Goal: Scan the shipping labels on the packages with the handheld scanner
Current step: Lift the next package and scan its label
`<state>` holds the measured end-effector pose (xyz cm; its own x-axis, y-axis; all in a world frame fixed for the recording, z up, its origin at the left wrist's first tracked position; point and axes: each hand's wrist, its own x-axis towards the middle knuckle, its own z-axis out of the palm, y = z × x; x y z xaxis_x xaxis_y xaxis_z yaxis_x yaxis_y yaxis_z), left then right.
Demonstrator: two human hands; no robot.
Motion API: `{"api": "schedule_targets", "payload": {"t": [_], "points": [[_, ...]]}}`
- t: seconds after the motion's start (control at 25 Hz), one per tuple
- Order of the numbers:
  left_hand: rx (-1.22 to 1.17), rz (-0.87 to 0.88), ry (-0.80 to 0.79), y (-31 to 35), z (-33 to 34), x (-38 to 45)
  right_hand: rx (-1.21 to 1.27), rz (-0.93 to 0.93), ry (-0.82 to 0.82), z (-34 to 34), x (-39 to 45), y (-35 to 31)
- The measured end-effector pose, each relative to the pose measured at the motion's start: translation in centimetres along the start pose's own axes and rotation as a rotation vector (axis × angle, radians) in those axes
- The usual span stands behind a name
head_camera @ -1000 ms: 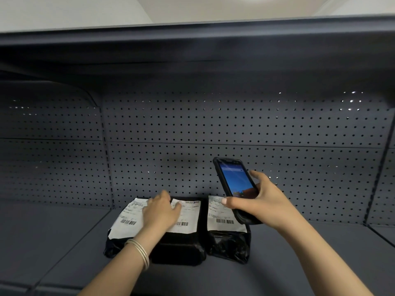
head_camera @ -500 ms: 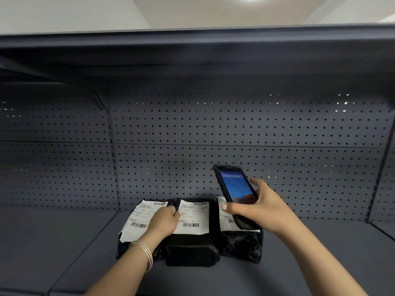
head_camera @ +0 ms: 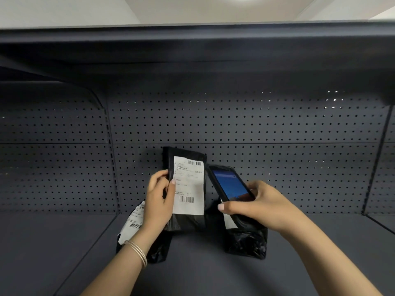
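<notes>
Lifted off the shelf (head_camera: 192,263) since the earlier frame, the middle package (head_camera: 186,186) stands upright in the left hand (head_camera: 159,199), label (head_camera: 189,186) facing the camera, just left of the scanner (head_camera: 232,194) gripped by the right hand (head_camera: 259,205).

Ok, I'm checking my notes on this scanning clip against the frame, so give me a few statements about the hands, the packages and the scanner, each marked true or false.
1. The left hand holds a black package upright, its white label facing the camera. True.
2. The right hand is empty. False: it grips the handheld scanner, whose screen is lit blue.
3. Two other packages lie on the shelf. True: one at left, one under the scanner hand.
4. The lifted package's label shows no barcode. False: one barcode sits at its top, another near its bottom.
5. A bracelet is on the right wrist. False: it is on the left wrist.
</notes>
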<state>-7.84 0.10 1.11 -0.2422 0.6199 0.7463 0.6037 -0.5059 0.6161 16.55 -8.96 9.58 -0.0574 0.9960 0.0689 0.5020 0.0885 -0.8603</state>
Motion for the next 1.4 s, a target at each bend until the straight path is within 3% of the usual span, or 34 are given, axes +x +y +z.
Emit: {"api": "schedule_targets", "payload": {"t": [0.24, 0.88, 1.12, 1.4], "points": [[0.044, 0.145, 0.083, -1.2, 0.1, 1.5, -0.056, -0.008, -0.109, 0.5, 0.4, -2.4], [0.05, 0.136, 0.083, -1.6, 0.5, 1.5, -0.151, 0.035, -0.099, -0.2, 1.1, -3.1], [-0.005, 0.081, 0.073, -0.9, 0.6, 1.0, -0.129, 0.044, -0.095, -0.6, 1.2, -2.8], [-0.16, -0.212, -0.009, -1.0, 1.4, -0.7, -0.029, 0.007, -0.061, -1.0, 1.1, -2.0]]}}
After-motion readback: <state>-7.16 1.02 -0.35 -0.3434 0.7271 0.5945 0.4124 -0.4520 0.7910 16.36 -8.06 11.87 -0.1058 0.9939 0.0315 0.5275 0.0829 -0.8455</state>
